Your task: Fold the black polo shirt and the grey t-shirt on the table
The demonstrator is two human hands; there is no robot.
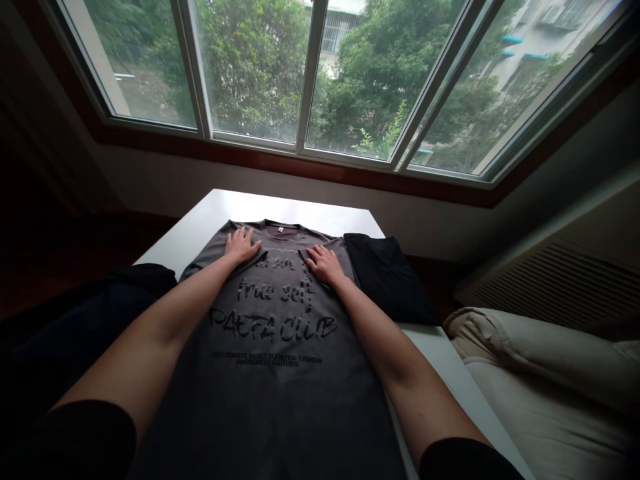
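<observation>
A dark grey T-shirt (270,407) with black lettering lies spread face up on a white table (425,367), its neckline toward the window. On the chest, left of the collar, my left hand (242,246) rests flat with its fingers stretched out. Level with it on the other side, my right hand (324,263) lies palm down, fingers extended. Both sleeves seem folded inward over the front, one beside each hand. The shirt's lower end runs out of view toward me.
Folded black cloth (387,277) lies on the table beside the shirt's right shoulder. Dark fabric (115,300) is heaped at the left. A beige sofa (545,373) stands at the right, and a window (300,80) with trees outside is beyond the table.
</observation>
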